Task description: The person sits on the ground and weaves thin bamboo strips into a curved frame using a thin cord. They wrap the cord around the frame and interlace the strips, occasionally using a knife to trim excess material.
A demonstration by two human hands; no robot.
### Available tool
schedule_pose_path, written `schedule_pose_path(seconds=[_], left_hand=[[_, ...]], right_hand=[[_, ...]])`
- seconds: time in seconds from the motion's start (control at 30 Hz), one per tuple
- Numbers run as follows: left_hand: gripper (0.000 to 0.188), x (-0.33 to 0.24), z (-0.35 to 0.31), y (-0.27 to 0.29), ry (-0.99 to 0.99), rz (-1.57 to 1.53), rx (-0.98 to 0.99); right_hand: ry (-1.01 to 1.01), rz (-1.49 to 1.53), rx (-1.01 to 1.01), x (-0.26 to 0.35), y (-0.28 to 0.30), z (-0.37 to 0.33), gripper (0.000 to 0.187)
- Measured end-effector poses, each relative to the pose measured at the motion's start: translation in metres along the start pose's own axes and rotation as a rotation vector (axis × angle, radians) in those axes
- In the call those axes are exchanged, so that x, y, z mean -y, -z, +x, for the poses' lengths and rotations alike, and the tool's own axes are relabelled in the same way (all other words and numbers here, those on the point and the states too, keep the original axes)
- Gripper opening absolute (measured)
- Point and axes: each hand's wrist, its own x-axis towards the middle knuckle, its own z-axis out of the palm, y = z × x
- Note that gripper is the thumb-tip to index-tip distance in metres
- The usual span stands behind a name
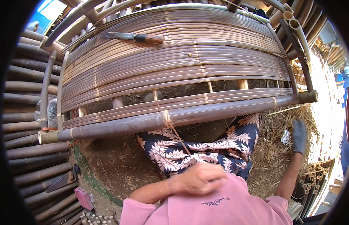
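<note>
My bare left hand (199, 179) rests against the front of my pink shirt, its fingers curled and smeared by motion, so its grip is hidden. Out to the right, my right hand (299, 135) wears a grey glove and stretches over dry straw (272, 129) on the ground, fingers extended. Before me stands a bamboo bench (227, 111) with a slatted top; gaps show between the slats near its front rail. On the slats lies a knife (150, 38) with a wooden handle, its blade toward the left. A tan binding strip (178, 135) hangs from the front rail to my lap.
Bamboo poles (22, 123) are stacked along the left. A handsaw (59, 182) and a pink box (84, 198) lie at lower left. Cut bamboo pieces (316, 176) are piled at the right. A shiny crumpled wrapper (285, 137) lies beside the gloved hand.
</note>
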Motion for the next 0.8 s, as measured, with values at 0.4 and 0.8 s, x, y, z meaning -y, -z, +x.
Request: schedule_pose_path(seconds=[0.4, 0.8], left_hand=[[0.052, -0.051, 0.008, 0.071, -0.346, 0.285, -0.201], [0.047, 0.098, -0.029, 0.238, 0.866, 0.889, -0.258]], right_hand=[[0.143, 0.617, 1.023, 0.39, -0.195, -0.046, 0.034], [0.481, 0.084, 0.973, 0.418, -0.188, -0.012, 0.037]])
